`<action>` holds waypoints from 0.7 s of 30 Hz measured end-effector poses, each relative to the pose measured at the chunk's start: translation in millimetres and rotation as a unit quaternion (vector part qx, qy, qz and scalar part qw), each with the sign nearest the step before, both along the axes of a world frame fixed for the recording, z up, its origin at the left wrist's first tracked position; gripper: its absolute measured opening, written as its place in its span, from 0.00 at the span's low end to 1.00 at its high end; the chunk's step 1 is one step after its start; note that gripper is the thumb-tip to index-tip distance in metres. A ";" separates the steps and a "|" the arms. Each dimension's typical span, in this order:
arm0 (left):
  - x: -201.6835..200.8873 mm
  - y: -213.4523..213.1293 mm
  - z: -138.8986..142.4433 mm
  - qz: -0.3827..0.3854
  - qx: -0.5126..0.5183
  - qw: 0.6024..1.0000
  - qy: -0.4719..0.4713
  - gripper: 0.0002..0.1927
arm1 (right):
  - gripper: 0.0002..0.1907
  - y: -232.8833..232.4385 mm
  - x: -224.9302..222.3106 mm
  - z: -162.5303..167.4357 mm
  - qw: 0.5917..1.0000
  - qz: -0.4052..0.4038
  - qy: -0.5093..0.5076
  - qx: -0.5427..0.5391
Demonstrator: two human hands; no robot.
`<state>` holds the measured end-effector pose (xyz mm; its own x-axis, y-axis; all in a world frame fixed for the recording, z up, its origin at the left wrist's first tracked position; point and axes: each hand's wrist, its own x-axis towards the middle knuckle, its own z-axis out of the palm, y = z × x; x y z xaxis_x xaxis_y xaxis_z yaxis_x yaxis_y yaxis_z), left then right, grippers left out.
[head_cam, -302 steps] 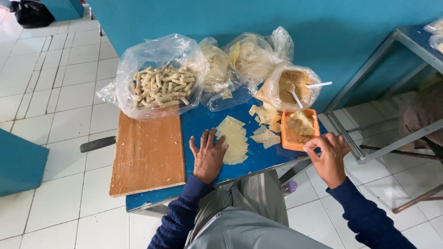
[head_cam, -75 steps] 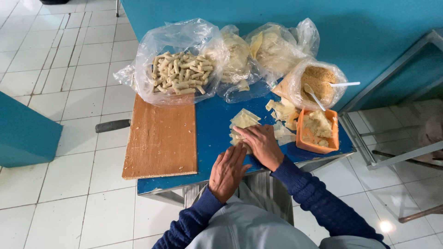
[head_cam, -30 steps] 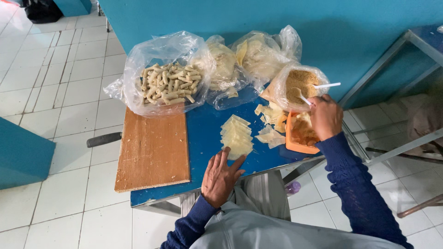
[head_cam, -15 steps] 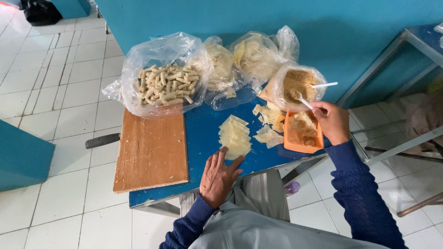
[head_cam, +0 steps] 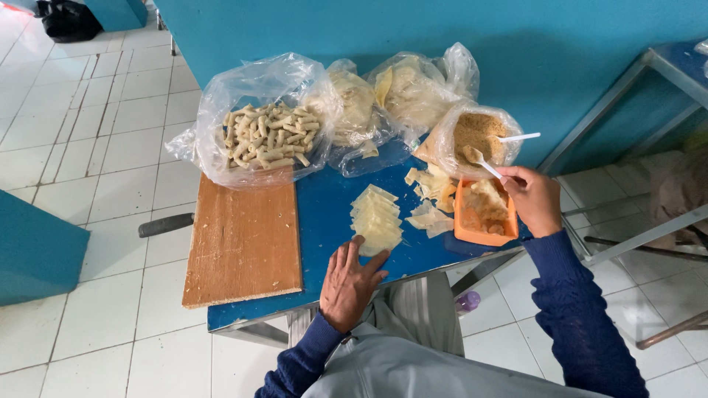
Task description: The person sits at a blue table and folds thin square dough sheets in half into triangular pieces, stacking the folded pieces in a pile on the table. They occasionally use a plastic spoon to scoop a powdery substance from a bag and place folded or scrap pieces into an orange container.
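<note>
My left hand [head_cam: 352, 284] lies flat on the blue table [head_cam: 324, 228], fingertips touching the near edge of a row of pale dough sheets [head_cam: 375, 218]. My right hand [head_cam: 535, 199] grips a white plastic spoon [head_cam: 481, 162] whose bowl dips into a clear bag of brown crumbly filling [head_cam: 476, 136]. Just below that hand stands an orange tray [head_cam: 483, 215] holding filling. More loose dough sheets [head_cam: 431, 199] are piled between the row and the tray.
A wooden board [head_cam: 243, 243] covers the table's left part. Behind it sit a bag of rolled pieces [head_cam: 265, 136] and two bags of dough sheets [head_cam: 383, 96]. A second white spoon [head_cam: 520, 137] sticks out of the filling bag. A metal frame [head_cam: 641, 147] stands on the right.
My right hand left the dough sheets and went right, picking up the spoon at the orange tray, and now reaches into the filling bag. My left hand stays by the sheets.
</note>
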<state>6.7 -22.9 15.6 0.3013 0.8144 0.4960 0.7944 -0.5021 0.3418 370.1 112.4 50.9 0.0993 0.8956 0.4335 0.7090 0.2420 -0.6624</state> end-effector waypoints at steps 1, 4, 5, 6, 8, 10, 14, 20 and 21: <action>-0.5 0.8 -1.1 0.006 -0.012 0.999 -0.034 0.22 | 0.10 -1.9 -1.5 1.9 1.000 0.009 0.020 -0.005; -1.9 6.1 -5.4 0.040 -0.036 0.992 -0.116 0.20 | 0.10 -13.0 -7.5 8.9 0.995 0.019 0.086 -0.055; -3.0 8.7 -7.2 0.063 -0.036 0.989 -0.130 0.19 | 0.11 -18.6 -11.3 9.8 0.991 0.045 0.105 -0.067; -4.2 11.6 -8.7 0.085 -0.035 0.985 -0.144 0.17 | 0.11 -23.8 -15.9 10.8 0.987 0.071 0.124 -0.079; -4.7 15.5 -11.8 0.095 -0.012 0.985 -0.144 0.16 | 0.13 -35.0 -27.1 10.1 0.973 0.133 0.156 -0.107; -4.1 19.1 -14.1 0.108 -0.019 0.984 -0.139 0.15 | 0.15 -45.8 -44.0 4.9 0.952 0.205 0.180 -0.138; -1.3 23.2 -16.2 0.132 -0.053 0.983 -0.118 0.12 | 0.12 -65.0 -85.6 -13.7 0.949 0.230 0.105 -0.187; 4.5 25.7 -20.2 0.154 -0.046 0.981 -0.111 0.06 | 0.07 -71.5 -115.8 -16.0 0.960 0.233 -0.017 -0.154; 5.5 26.4 -20.7 0.156 -0.040 0.980 -0.115 0.05 | 0.09 -71.7 -117.3 -13.8 0.963 0.223 -0.054 -0.141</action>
